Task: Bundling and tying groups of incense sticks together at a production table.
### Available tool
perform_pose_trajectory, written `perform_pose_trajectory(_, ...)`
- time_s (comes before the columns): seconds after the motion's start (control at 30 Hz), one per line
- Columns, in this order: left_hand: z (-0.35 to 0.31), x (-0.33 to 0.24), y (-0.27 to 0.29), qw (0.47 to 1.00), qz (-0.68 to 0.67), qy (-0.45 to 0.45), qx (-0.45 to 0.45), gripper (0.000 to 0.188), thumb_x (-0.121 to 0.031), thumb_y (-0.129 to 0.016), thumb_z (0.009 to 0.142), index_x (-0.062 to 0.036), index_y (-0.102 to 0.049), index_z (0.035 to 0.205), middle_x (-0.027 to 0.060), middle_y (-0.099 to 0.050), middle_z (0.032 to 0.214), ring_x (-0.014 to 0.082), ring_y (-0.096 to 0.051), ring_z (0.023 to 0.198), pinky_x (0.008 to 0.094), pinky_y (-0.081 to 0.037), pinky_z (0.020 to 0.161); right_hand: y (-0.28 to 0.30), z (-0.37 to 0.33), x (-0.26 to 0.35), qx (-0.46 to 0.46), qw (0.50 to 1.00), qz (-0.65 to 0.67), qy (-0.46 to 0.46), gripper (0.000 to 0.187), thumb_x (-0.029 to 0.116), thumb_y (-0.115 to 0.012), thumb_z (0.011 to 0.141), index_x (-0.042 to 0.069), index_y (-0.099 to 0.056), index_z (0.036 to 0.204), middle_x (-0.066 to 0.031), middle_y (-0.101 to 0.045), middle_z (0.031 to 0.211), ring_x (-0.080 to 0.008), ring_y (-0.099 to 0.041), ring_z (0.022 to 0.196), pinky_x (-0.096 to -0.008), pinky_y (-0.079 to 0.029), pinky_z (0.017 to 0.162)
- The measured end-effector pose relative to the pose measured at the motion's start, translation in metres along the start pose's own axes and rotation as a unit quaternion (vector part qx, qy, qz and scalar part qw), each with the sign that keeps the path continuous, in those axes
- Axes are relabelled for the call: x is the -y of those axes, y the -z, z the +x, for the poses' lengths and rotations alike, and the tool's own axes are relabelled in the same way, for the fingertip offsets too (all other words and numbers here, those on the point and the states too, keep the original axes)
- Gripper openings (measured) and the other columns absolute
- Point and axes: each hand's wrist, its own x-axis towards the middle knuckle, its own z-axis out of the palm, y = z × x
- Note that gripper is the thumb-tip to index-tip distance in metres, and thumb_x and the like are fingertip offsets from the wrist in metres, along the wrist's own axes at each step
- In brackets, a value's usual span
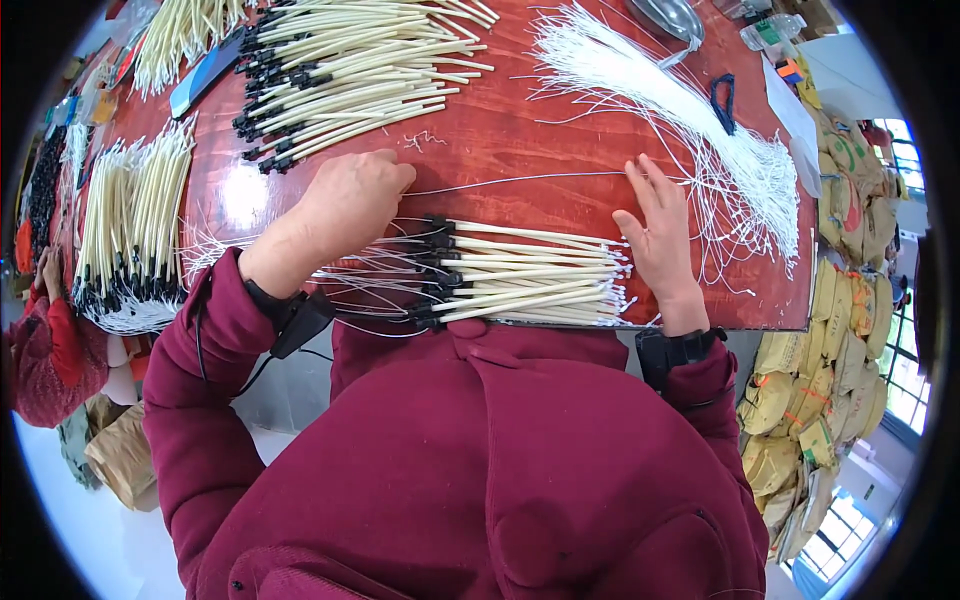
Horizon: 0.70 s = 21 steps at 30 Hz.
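A single thin white cord [510, 181] runs across the red table from my left hand [345, 205] to the fingertips of my right hand [660, 235]. The left fingers are closed in a pinch on its end. My right hand lies with fingers stretched and thumb apart, its fingertips touching the cord or just beside it. Between my hands and my body lies a row of cream tubes [540, 270] with black fittings [437, 268] at their left ends. Thin white cords trail leftward from those fittings, under my left forearm. Small white tips show at the tubes' right ends.
A big bundle of loose white cords [690, 115] lies at the far right. More black-ended tubes [370, 75] are piled at the far left, with another stack [135, 210] at the left edge. Beyond the bundle are a metal dish [668, 20] and a plastic bottle [770, 32].
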Motion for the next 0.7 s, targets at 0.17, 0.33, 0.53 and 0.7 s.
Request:
perform_pose_trajectory(0.17, -0.003, 0.004, -0.007, 0.999, -0.017, 0.002, -0.029, 0.008, -0.009, -0.058, 0.085, -0.0035, -0.063, 0.083, 0.0159, -0.066, 0.087, 0.0390, -0.066, 0.081, 0.0492, -0.052, 0.070, 0.008, 0.008, -0.007, 0.025, 1.000, -0.013, 0.014, 0.057, 0.040, -0.057, 0.100, 0.001, -0.054, 0.142, -0.0149, -0.050, 0.149, -0.0341, -0.046, 0.131, -0.0441, -0.033, 0.112)
perform_pose_trajectory(0.33, 0.004, -0.003, -0.001, 0.999, 0.030, 0.025, 0.016, 0.008, -0.009, -0.066, 0.079, -0.0039, -0.068, 0.085, 0.0152, -0.069, 0.089, 0.0371, -0.069, 0.084, 0.0472, -0.056, 0.070, 0.005, -0.003, -0.011, 0.055, 0.997, 0.003, 0.063, 0.065, 0.049, -0.052, 0.101, -0.001, -0.053, 0.142, -0.0148, -0.048, 0.151, -0.0352, -0.045, 0.132, -0.0454, -0.034, 0.111)
perform_pose_trajectory(0.53, 0.005, -0.013, 0.022, 0.987, 0.088, 0.032, 0.127, 0.011, -0.012, -0.068, 0.080, -0.0046, -0.075, 0.084, 0.0143, -0.075, 0.088, 0.0305, -0.074, 0.085, 0.0417, -0.060, 0.069, 0.000, -0.005, -0.004, 0.067, 0.996, 0.022, 0.058, 0.068, 0.052, -0.044, 0.104, -0.001, -0.050, 0.145, -0.0149, -0.047, 0.152, -0.0345, -0.042, 0.137, -0.0453, -0.030, 0.114)
perform_pose_trajectory(0.7, 0.002, 0.004, 0.009, 0.991, 0.090, 0.014, 0.103, 0.013, -0.016, -0.072, 0.080, -0.0045, -0.075, 0.086, 0.0140, -0.075, 0.088, 0.0302, -0.074, 0.085, 0.0424, -0.059, 0.069, 0.000, -0.006, -0.004, 0.065, 0.996, 0.032, 0.048, 0.069, 0.054, -0.040, 0.104, 0.000, -0.049, 0.146, -0.0143, -0.046, 0.153, -0.0339, -0.041, 0.138, -0.0455, -0.029, 0.115)
